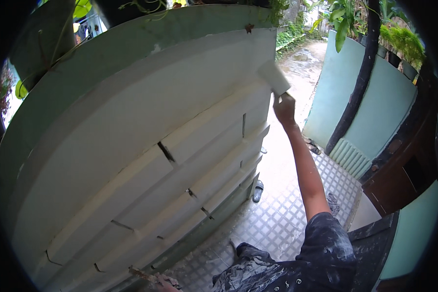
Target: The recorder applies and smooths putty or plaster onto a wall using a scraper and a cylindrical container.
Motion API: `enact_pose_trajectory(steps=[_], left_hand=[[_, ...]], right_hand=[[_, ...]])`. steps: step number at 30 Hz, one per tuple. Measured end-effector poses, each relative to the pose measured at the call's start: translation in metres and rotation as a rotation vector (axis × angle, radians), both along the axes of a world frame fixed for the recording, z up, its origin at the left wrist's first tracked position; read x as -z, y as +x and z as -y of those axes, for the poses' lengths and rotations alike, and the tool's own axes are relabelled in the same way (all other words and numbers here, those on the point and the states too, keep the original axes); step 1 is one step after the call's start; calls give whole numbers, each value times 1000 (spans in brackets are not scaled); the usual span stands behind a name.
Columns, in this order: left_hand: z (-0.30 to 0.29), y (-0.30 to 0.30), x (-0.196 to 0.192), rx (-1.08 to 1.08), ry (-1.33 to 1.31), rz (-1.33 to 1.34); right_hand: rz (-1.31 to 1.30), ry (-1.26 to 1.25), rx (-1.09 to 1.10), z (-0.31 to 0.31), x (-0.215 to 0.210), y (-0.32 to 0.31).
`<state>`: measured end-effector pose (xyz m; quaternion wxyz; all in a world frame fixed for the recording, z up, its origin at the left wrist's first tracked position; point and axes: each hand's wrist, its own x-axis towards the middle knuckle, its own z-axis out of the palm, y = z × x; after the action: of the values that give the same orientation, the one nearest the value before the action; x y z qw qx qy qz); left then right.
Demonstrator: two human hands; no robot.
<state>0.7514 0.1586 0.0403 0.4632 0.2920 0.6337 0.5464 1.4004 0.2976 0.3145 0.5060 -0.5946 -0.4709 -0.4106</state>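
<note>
Stretched out toward the upper right, my right hand point(285, 108) is closed on a putty spreader point(275, 79). Its flat, pale rectangular blade lies over the right end of a white-coated wall point(146, 92) and looks slightly smeared by motion. Raised block shapes with dark slots run along the wall's lower part. At the bottom edge, my left hand point(166, 282) is partly in view, smudged with pale material. It is closed round a narrow, crusted brown tool point(139, 273) near the foot of the wall; its exact kind cannot be made out.
Plant pots point(126, 12) stand along the wall's green top band. A patterned tile floor point(277, 219) lies below, with a slipper point(258, 191) near the wall's end. To the right are a pale green wall point(340, 87), a dark post point(357, 92) and a brown door point(404, 180).
</note>
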Motion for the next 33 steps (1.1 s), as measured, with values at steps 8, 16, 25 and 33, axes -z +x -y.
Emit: enact_pose_trajectory(steps=[8,16,25,33], left_hand=[[-52,22,14,-2,6,-495],[-85,102,-56,-48,297,-841],[-139,112,-29,227,806,-1420],[-156,101,16,228,880,-1294]], right_hand=[[-604,5,421,-6,12,88],[-534,-213,329,-10,-23,63],[-614,-327,375,-13,21,100],[-864,-718,401,-9,195,105]])
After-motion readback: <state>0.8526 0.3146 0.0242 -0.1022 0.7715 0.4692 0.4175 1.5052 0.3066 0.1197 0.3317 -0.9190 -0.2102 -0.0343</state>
